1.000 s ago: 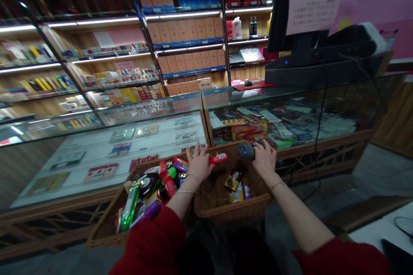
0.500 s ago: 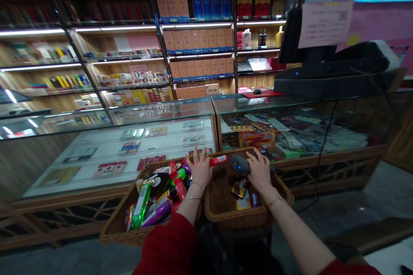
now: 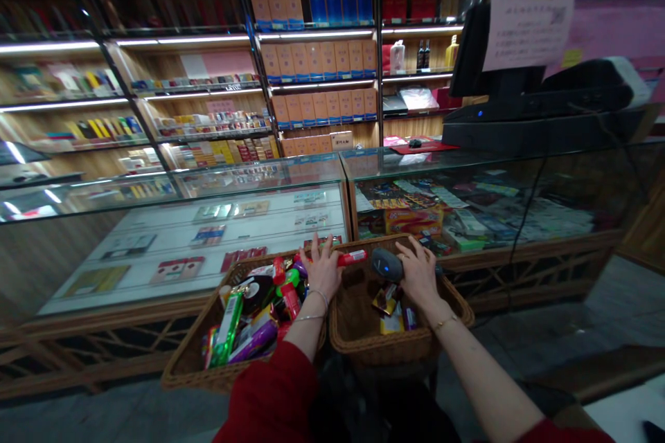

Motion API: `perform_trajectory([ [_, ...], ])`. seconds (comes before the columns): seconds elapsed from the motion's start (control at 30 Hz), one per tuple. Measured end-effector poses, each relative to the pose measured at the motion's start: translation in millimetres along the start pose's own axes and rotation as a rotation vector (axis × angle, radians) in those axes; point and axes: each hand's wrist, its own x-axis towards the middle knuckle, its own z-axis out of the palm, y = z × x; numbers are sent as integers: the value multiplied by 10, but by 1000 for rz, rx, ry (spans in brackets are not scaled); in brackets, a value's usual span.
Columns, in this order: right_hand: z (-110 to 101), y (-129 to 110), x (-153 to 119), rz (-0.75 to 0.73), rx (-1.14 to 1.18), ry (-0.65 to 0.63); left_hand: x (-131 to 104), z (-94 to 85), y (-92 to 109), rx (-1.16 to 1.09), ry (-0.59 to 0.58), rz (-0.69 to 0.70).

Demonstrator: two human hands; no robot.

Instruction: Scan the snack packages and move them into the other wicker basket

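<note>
My left hand [image 3: 321, 273] is at the right rim of the left wicker basket [image 3: 200, 379], gripping a red tube-shaped packet [image 3: 353, 258] with a white label. Its upper fingers are spread while the tube juts out to the right. My right hand [image 3: 420, 275] is wrapped around a dark grey barcode scanner [image 3: 386, 265], whose head faces left toward the tube; a small blue light glows on it. Below the scanner is the right wicker basket [image 3: 384, 358], holding a few small packets, one of them yellow [image 3: 391, 324]. Green [image 3: 227, 325] and purple [image 3: 255, 343] wrapped sweets fill the left basket.
Behind the baskets runs a glass display counter [image 3: 291, 180] with flat packs inside. A monitor [image 3: 470, 48] on a dark base stands on it at right, with a cable [image 3: 527, 221] hanging down the front. Shelves of orange boxes [image 3: 322, 62] line the back wall.
Both hands keep their hold on the red tube and the scanner, almost unmoved. The view has shifted very slightly.
</note>
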Motion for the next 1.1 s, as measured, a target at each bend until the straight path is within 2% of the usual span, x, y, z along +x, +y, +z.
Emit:
perform_trajectory([
  [0.23, -35, -2, 7, -9, -17, -14, -6, -59, 27, 5, -24, 4],
  [0.7, -53, 2, 12, -28, 51, 1, 2, -18, 12, -6, -24, 8],
  [1.1, -73, -13, 16, -16, 93, 6, -10, 8, 9, -17, 30, 27],
])
